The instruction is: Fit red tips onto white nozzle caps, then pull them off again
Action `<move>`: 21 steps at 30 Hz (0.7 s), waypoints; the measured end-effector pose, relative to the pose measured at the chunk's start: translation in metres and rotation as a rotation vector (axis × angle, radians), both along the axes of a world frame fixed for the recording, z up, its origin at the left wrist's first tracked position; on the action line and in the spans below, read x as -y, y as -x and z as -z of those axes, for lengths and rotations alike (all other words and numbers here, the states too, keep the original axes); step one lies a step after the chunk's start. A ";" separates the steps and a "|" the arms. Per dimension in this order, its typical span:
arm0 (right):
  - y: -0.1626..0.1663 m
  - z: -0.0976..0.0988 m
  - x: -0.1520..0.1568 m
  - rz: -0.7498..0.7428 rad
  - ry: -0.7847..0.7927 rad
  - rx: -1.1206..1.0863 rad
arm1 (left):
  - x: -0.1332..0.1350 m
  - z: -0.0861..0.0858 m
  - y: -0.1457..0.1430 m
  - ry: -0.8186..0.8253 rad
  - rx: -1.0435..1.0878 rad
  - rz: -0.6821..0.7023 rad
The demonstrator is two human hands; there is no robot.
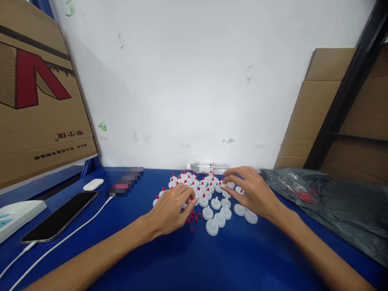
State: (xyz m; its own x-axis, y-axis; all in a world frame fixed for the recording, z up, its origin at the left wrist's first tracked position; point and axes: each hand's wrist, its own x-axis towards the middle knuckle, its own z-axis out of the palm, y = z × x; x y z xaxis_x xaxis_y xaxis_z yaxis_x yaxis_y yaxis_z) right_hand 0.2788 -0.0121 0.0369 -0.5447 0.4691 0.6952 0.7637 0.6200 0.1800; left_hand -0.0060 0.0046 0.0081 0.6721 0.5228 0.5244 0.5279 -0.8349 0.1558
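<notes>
My left hand [173,207] is closed in a pinch at the left of a spread of white spouted caps, with a small red tip cap [191,198] at its thumb and forefinger. Its curled fingers partly hide the white caps beneath. On the right, my right hand [250,190] bends over the group, thumb and fingers closing on a white spouted cap [222,185]. Several white caps with red tips [203,200] stand toward the back. Nearer me are several white caps without red tips [212,227]. Loose red tip caps [192,217] lie beside my left thumb.
A clear plastic bottle [209,167] lies against the white wall. At left are a phone [60,216], white cables, a white case [93,184] and a large cardboard box [39,89]. Dark plastic sheeting [339,214] covers the right side, with a clear bag [298,188] holding red pieces.
</notes>
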 end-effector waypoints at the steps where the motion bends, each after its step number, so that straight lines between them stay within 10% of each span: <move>1: 0.001 0.000 0.000 0.015 0.016 0.013 | -0.001 0.001 0.000 0.000 -0.005 0.003; 8: -0.001 -0.004 0.004 0.095 0.315 0.019 | -0.005 0.004 0.002 -0.082 -0.066 0.169; 15: -0.002 -0.014 0.013 -0.030 0.981 -0.046 | 0.005 0.002 -0.001 -0.128 -0.212 0.327; 21: -0.001 -0.017 0.017 -0.055 1.011 -0.107 | 0.004 0.004 -0.001 -0.091 -0.291 0.291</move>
